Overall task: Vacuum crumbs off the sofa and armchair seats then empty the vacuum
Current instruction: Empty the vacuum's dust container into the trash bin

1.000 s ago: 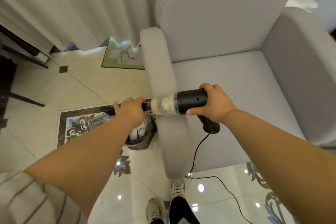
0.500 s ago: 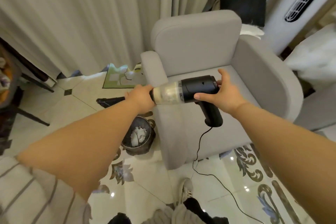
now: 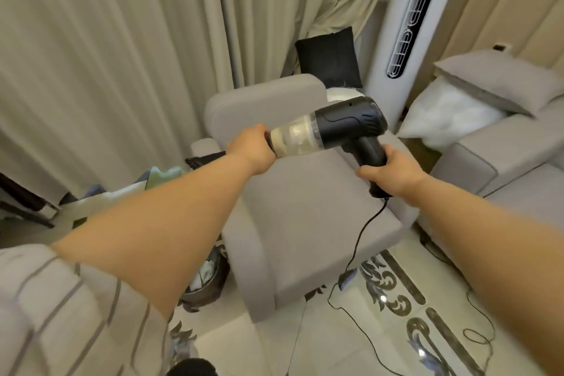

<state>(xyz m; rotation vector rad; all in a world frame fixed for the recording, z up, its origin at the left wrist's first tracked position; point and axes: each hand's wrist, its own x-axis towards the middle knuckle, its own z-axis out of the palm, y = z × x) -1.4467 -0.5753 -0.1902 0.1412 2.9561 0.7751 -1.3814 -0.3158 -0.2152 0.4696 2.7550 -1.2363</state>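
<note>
Head view: black handheld vacuum with clear dust cup (image 3: 332, 128) held at frame centre, above the grey fabric armchair (image 3: 308, 201). Right hand (image 3: 393, 169) grips its pistol handle; left hand (image 3: 253, 148) wraps the nozzle end. Black cord (image 3: 363, 232) hangs to the tiled floor (image 3: 335, 345). Dark waste bin (image 3: 210, 281) sits lower centre-left, beside the armchair.

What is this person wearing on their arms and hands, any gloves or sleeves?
No gloves, rings or watch show: left hand and right hand are bare, as are both forearms. A short, pale, loose sleeve with thin grey stripes covers the left upper arm. The right shoulder is out of view.
</note>
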